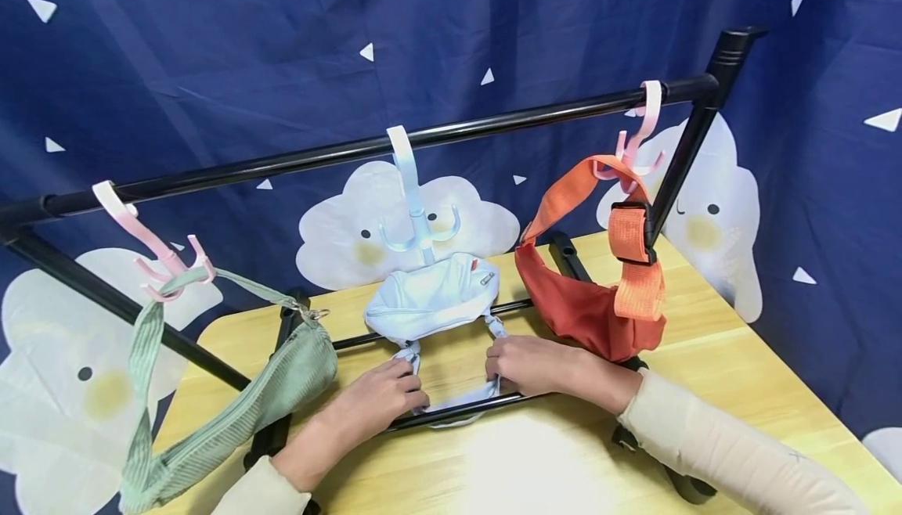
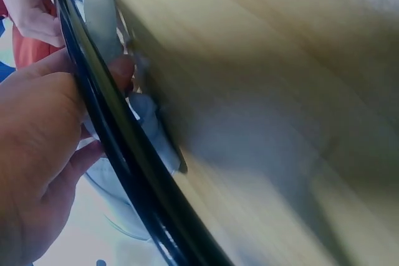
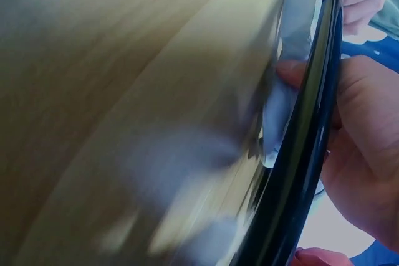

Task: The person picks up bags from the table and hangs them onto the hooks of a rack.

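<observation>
A light blue bag point(image 1: 433, 296) hangs below a blue-and-white hook point(image 1: 416, 210) at the middle of the rack. Its strap point(image 1: 461, 400) loops downward towards the lower front bar. My left hand point(image 1: 380, 396) grips the strap's left side, fingers curled. On the other side, my right hand point(image 1: 528, 362) holds the strap between thumb and fingers. The left wrist view has the left hand point(image 2: 43, 135) behind the black bar, a fingertip against the pale strap point(image 2: 103, 23). From the right wrist, the right hand point(image 3: 368, 141) pinches the strap point(image 3: 299, 17); the bar partly hides its fingers.
A green corduroy bag point(image 1: 247, 413) hangs from a pink hook point(image 1: 169, 264) at left. At right, a red bag point(image 1: 599, 307) with an orange strap hangs from another pink hook point(image 1: 644, 127). The black rack point(image 1: 317, 157) stands on a wooden table point(image 1: 740, 366) before a blue curtain.
</observation>
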`<state>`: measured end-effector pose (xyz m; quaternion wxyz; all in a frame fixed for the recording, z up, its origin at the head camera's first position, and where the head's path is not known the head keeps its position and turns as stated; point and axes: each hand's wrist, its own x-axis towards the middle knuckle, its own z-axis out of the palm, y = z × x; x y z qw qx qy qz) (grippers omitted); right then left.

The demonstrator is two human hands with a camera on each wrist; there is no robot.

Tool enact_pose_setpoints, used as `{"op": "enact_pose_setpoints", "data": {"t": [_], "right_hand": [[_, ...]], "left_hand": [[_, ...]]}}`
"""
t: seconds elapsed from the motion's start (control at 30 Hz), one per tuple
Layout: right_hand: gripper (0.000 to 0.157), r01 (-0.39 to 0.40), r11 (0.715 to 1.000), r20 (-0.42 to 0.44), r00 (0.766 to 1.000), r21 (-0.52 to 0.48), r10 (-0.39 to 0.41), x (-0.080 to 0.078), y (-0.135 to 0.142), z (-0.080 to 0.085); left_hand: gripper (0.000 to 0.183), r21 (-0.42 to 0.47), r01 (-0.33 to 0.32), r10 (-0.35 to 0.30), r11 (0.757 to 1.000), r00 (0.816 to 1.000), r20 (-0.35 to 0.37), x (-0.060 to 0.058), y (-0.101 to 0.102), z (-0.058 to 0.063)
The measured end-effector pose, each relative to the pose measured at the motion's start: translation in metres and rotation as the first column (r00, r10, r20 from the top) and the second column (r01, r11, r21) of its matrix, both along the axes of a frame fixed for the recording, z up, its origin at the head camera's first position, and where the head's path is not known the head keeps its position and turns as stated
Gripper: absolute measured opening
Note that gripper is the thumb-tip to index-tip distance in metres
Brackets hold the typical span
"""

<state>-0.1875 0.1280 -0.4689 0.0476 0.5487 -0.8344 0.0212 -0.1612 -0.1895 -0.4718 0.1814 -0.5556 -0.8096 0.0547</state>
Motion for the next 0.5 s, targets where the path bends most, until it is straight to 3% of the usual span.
{"op": "enact_pose_setpoints", "data": {"t": [0.13, 0.23, 0.5], "right_hand": [[0.008, 0.005, 0.999, -0.056, 0.998, -0.032, -0.007, -0.002, 0.000, -0.004], [0.009, 0.037, 0.998, -0.076, 0.996, -0.054, -0.041, -0.002, 0.000, -0.005], [0.026, 0.185, 0.978, 0.010, 0.983, -0.094, -0.185, -0.004, -0.002, 0.003]], "left_hand": [[0.014, -0.004, -0.020, 0.020, 1.000, 0.999, -0.028, -0.001, -0.004, -0.004], [0.016, 0.002, -0.040, 0.040, 0.999, 0.999, -0.025, -0.002, -0.007, -0.006], [0.012, 0.028, -0.129, 0.129, 0.991, 0.992, 0.020, -0.007, -0.012, -0.001]]}}
